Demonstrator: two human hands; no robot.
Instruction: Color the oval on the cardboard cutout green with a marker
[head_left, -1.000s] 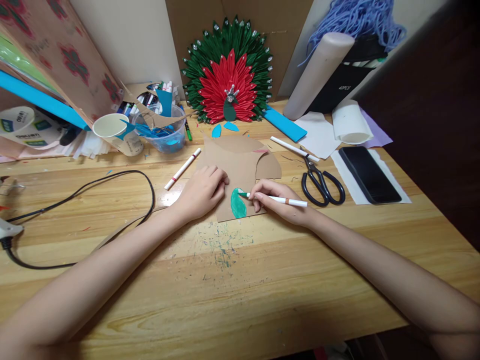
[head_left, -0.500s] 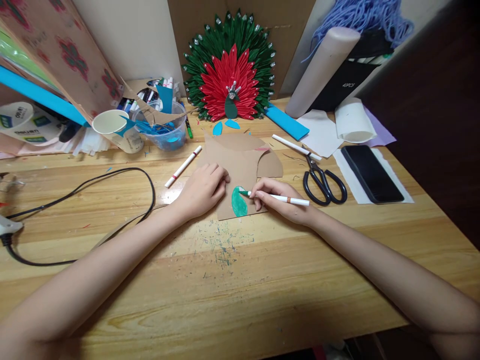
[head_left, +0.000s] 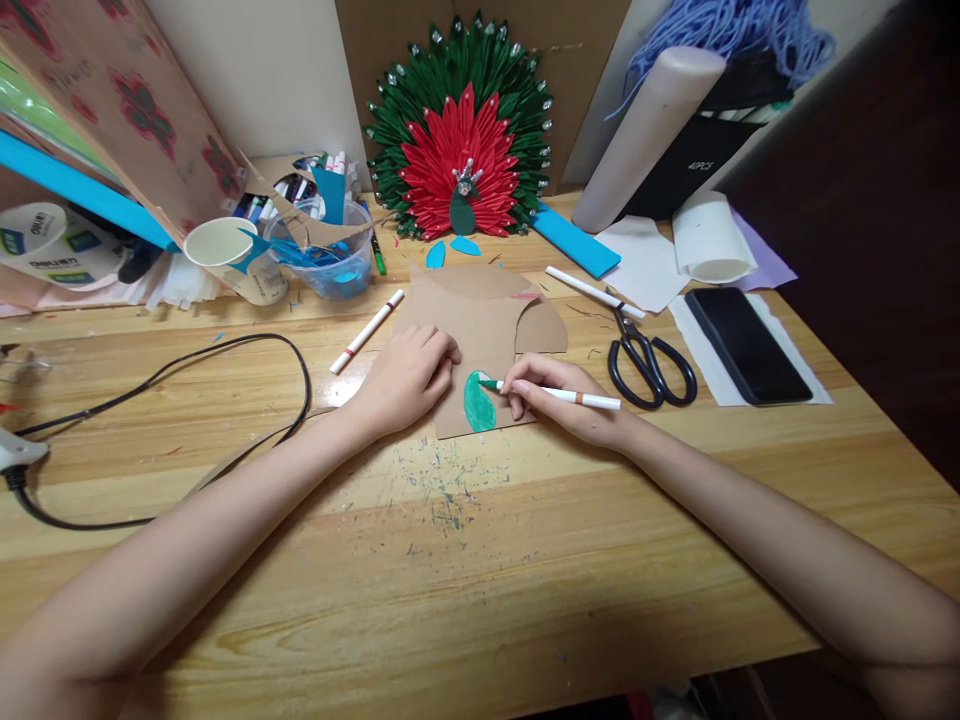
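My right hand [head_left: 559,392] pinches a white marker [head_left: 581,398] with a green tip and a brown band. Its tip touches the upper right of a green-coloured, curved shape [head_left: 478,402] drawn near the front edge of a brown cardboard sheet [head_left: 484,330]. A small pale patch shows at the top of that shape. On the left part of the cardboard rests my left hand [head_left: 412,375], fingers curled together and pressing the sheet to the table; its fingertips are partly hidden.
Black-handled scissors [head_left: 651,370] and a phone [head_left: 744,345] lie to the right. A capped marker [head_left: 367,332] lies left of the cardboard. Behind stand a green-and-red paper peacock [head_left: 461,140], a plastic tub [head_left: 330,265] and a paper cup [head_left: 236,262]. A black cable [head_left: 300,370] loops at left.
Both hands and the cardboard hold nearly the same place. The marker tip stays on the upper part of the green shape. The view has shifted very slightly.
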